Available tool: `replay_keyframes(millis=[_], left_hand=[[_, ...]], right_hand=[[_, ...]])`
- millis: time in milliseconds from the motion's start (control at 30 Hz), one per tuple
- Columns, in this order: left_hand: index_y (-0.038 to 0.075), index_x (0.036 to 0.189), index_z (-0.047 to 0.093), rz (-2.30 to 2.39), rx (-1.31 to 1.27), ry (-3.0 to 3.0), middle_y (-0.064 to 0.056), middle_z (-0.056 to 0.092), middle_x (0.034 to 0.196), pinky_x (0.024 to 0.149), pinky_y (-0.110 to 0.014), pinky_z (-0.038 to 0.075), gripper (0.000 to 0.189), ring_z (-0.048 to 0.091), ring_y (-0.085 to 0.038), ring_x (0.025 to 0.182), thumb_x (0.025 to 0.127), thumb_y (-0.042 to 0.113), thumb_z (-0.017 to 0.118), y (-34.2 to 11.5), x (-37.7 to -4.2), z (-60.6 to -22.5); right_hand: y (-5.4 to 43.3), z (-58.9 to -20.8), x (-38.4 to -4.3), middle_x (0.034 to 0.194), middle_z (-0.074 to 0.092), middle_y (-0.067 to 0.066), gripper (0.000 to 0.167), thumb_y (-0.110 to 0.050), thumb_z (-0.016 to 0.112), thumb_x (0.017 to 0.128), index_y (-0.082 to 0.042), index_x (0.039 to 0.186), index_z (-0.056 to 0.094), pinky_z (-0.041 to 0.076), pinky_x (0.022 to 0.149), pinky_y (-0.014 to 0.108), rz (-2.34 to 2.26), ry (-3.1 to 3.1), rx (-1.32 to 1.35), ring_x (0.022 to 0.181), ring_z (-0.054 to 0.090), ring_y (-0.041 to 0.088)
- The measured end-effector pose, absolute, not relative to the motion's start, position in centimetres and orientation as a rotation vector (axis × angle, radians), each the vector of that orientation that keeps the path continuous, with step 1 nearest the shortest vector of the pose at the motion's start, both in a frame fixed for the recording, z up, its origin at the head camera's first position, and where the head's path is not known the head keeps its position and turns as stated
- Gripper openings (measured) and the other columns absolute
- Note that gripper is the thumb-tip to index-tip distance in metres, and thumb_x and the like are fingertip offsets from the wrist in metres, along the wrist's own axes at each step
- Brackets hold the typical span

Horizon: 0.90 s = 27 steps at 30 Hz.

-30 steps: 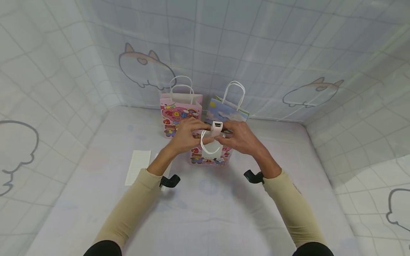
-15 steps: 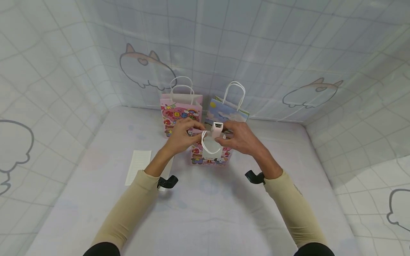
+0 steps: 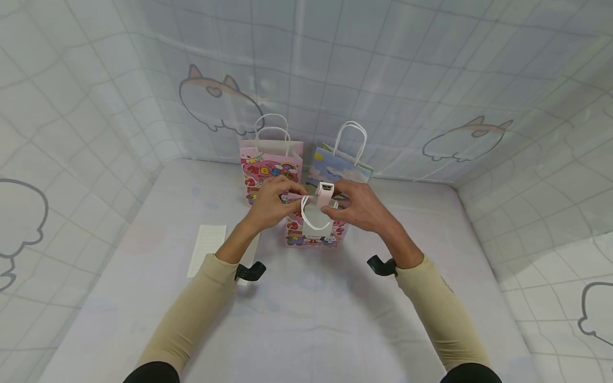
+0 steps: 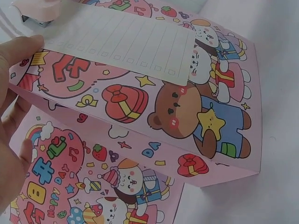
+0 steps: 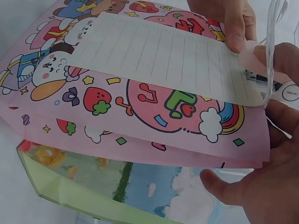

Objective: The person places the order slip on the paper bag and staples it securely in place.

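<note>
In the head view my right hand (image 3: pixel 359 207) grips a small pale pink stapler (image 3: pixel 324 194) at the top edge of a pink cartoon gift bag (image 3: pixel 293 236). A lined checklist sheet (image 4: pixel 126 44) lies against the bag's printed front, its upper end by the stapler. With thumb and fingers my left hand (image 3: pixel 274 205) pinches the bag's top edge left of the stapler; its thumb is at the sheet's corner in the left wrist view. The white cord handle (image 3: pixel 306 218) loops down over the sheet. In the right wrist view the stapler (image 5: pixel 288 92) is partly hidden by fingers.
Behind stand another pink gift bag (image 3: pixel 270 167) on the left and a blue landscape gift bag (image 3: pixel 335 166) on the right. Two paper sheets lie left on the white cloth: one lined sheet (image 3: pixel 207 247) and one partly under the left forearm (image 3: pixel 251 255). Patterned curtains surround the table.
My left hand has drawn back slightly left from the stapler, baring more of the bag's top edge. The right hand and stapler have barely moved.
</note>
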<state>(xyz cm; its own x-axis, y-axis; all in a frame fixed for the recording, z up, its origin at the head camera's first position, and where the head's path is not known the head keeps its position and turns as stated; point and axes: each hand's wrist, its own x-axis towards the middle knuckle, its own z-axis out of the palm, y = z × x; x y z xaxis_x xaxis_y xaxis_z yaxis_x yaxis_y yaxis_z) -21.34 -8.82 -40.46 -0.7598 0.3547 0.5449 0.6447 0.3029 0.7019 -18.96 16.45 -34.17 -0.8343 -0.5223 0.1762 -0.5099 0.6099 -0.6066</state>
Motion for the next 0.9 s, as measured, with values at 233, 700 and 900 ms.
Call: replay_keyframes(millis=[233,700,900], left_hand=[[0.017,0.095,0.078,-1.427,-0.892,-2.300,0.005,0.072,0.094,0.101,-0.051,0.028,0.014,0.055,-0.012,0.092,0.084,0.022,0.084,-8.7,-21.2,-40.4],[0.015,0.097,0.078,-1.430,-0.867,-2.326,0.003,0.071,0.096,0.104,-0.053,0.028,0.014,0.057,-0.015,0.097,0.085,0.020,0.083,-8.8,-21.0,-40.4],[0.015,0.098,0.078,-1.434,-0.862,-2.313,0.002,0.070,0.097,0.103,-0.052,0.030,0.013,0.057,-0.017,0.099,0.085,0.015,0.081,-9.0,-21.0,-40.5]], right_hand=[[16.6,-34.1,-19.0,0.110,0.071,0.002,0.041,-0.036,0.080,0.085,-0.011,0.115,0.070,0.057,0.088,0.040,-1.056,2.794,-0.892,0.104,0.068,0.020],[17.1,-33.8,-18.7,0.121,0.066,0.003,0.049,-0.034,0.080,0.086,-0.012,0.127,0.066,0.058,0.085,0.042,-1.246,2.709,-0.850,0.113,0.066,0.025],[17.6,-33.6,-18.8,0.124,0.066,0.001,0.048,-0.035,0.078,0.088,-0.014,0.129,0.064,0.056,0.087,0.048,-1.251,2.767,-0.850,0.114,0.064,0.022]])
